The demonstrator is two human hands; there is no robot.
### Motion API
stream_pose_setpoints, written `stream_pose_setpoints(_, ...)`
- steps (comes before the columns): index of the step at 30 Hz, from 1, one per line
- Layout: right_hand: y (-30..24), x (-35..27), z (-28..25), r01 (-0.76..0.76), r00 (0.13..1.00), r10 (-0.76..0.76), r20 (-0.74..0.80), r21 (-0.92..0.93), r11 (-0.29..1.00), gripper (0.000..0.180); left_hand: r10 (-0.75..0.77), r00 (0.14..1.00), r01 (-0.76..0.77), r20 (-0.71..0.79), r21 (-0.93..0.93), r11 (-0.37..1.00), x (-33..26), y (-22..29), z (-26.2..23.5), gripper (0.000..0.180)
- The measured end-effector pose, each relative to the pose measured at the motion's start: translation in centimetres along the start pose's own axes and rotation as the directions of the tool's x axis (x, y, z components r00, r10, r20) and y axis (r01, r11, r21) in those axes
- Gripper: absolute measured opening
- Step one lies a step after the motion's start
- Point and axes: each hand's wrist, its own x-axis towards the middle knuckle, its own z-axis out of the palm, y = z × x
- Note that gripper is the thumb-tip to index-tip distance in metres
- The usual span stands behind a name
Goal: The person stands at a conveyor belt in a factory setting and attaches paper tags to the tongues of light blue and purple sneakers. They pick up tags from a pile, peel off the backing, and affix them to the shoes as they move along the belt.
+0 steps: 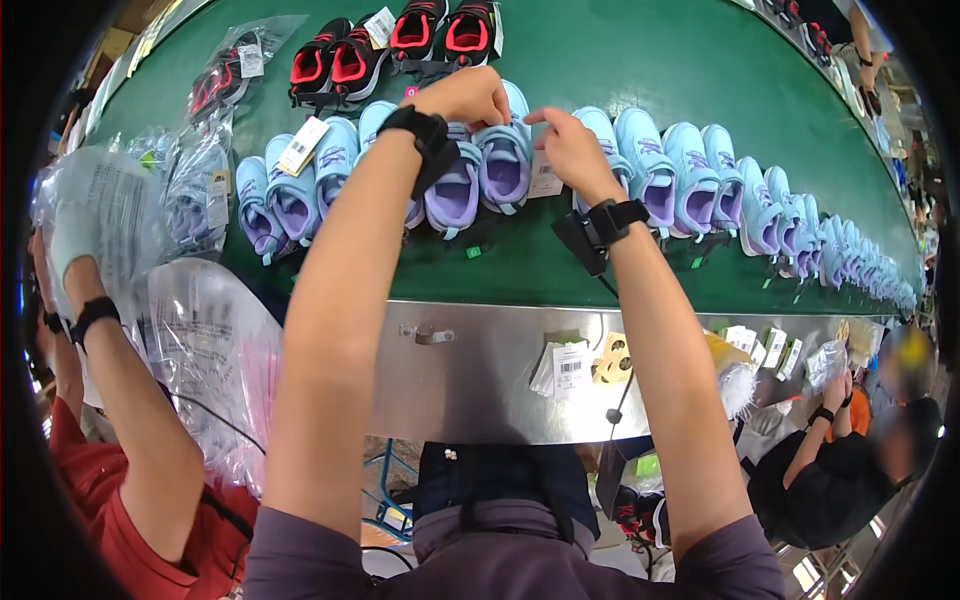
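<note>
My left hand [466,97] reaches over a pale blue shoe with a purple lining [504,172], its fingers bent down and pressed together at the laces. What they pinch is too small to make out. To the right of that shoe is my right hand [577,152], index finger stretched toward the left hand and apart from the thumb. A white tag [545,178] hangs beside the shoe, just under the right hand. Another pale blue shoe [453,190] stands close on the left, partly behind my left wrist. Black bands sit on both wrists.
A long row of pale blue shoes [690,180] runs right along the green belt [520,270]. Black and red shoes [356,60] stand behind. Tags [570,368] lie on the metal ledge [470,375]. A co-worker's gloved hand [75,240] is among plastic bags at left; another person [840,470] works at right.
</note>
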Motion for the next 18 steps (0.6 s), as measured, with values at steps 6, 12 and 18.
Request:
stream_pose_setpoints(6, 0.4, 1.2, 1.0, -0.029, 0.996, 0.013, -0.085, -0.189, 0.982, 0.022, -0.020, 0.994, 0.006, 0.107, 0.135, 0.991, 1.5, 1.8, -0.2, 0.016)
stream_pose_setpoints(12, -0.7, 1.6, -0.6, 0.043, 0.999, -0.034, 0.035, -0.327, 0.944, 0.018, 0.084, 0.958, -0.105, -0.274, -0.063, 0.992, -0.4, 1.0, 1.7, 0.009)
stream_pose_setpoints(18, 0.6, 2.4, -0.6, 0.087, 0.996, -0.092, -0.005, -0.281, 0.956, 0.017, 0.003, 0.939, -0.053, -0.343, -0.137, 0.989, -0.7, 0.9, 2.0, 0.012)
